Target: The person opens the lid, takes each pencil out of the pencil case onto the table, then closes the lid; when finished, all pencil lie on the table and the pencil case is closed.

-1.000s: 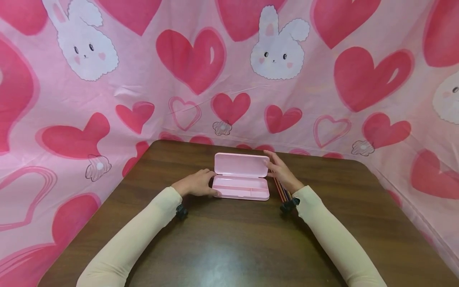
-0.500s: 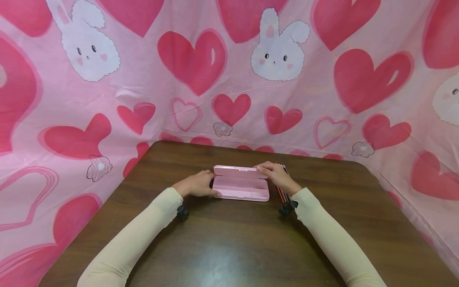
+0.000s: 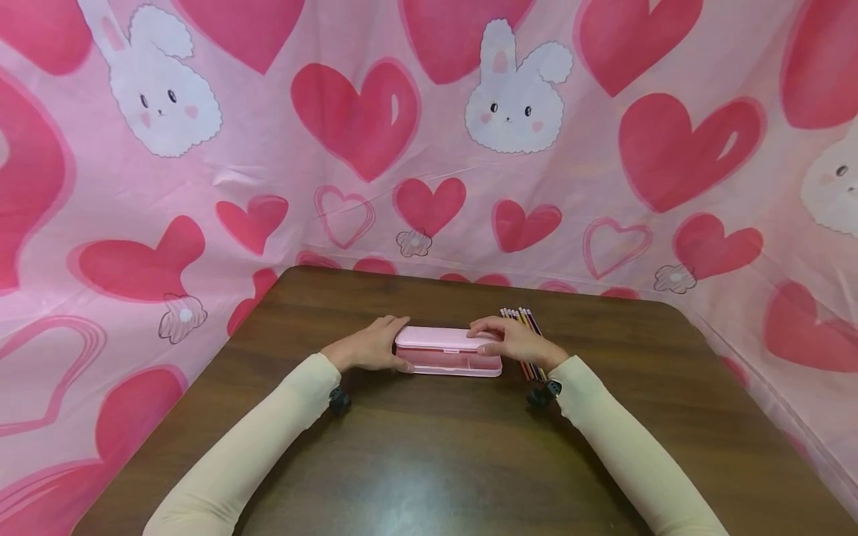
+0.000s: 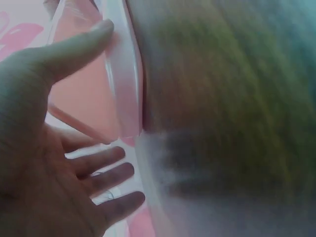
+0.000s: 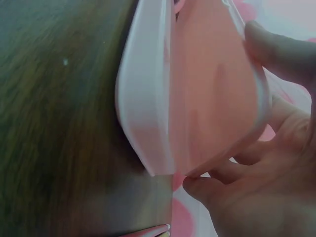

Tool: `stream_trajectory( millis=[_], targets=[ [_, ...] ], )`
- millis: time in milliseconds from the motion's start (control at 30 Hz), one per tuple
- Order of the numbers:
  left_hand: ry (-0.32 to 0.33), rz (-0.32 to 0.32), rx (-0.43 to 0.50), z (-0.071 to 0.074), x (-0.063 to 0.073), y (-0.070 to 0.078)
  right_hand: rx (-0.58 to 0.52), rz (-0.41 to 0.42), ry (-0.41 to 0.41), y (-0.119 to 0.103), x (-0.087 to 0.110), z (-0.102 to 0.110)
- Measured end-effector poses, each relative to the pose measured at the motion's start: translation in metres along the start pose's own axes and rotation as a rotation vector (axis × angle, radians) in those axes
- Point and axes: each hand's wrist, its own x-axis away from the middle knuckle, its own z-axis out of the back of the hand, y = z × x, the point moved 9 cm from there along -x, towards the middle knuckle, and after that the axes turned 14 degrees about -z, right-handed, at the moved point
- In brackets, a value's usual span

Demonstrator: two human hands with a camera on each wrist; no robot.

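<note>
A pink pencil case (image 3: 429, 336) sits on the brown table in the head view, its lid tipped forward and partly lowered over the base. My left hand (image 3: 369, 345) holds the case's left end, thumb (image 4: 81, 52) on the front rim and the other fingers toward the back. At the right end, my right hand (image 3: 519, 342) grips the lid, its thumb (image 5: 276, 49) on the lid's front edge and fingers curled behind. Several pencils (image 3: 534, 371) lie just right of the case, partly hidden under the right hand and wrist.
The wooden table (image 3: 429, 454) extends in front of the case and to both sides. Behind it hangs a pink cloth (image 3: 462, 160) printed with hearts and rabbits. A small dark camera (image 3: 339, 400) is strapped at the left wrist, another camera (image 3: 543, 393) at the right.
The lid has swung from upright forward and down over the base, moved by my right hand, which came forward and lower. My left hand has stayed at the left end.
</note>
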Motion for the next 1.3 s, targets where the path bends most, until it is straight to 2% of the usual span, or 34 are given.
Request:
stream_trajectory(
  millis=[200,467,633,867,1300],
  targets=[
    [-0.026,-0.043,-0.001,-0.006,-0.001,0.003,0.076,0.018,0.004,-0.001,0.0,-0.006],
    [-0.012,-0.081,-0.023,-0.006,-0.005,0.005,0.102,-0.002,0.002,0.0,0.0,-0.009],
    [-0.003,-0.116,-0.03,-0.006,-0.007,0.01,0.19,-0.015,0.008,-0.002,-0.001,-0.014],
    [0.007,-0.109,-0.018,-0.006,-0.007,0.012,0.243,-0.058,0.009,-0.002,0.001,-0.018],
    [0.024,-0.09,-0.018,-0.004,-0.006,0.013,0.21,-0.066,0.017,0.003,0.0,-0.018]
  ],
)
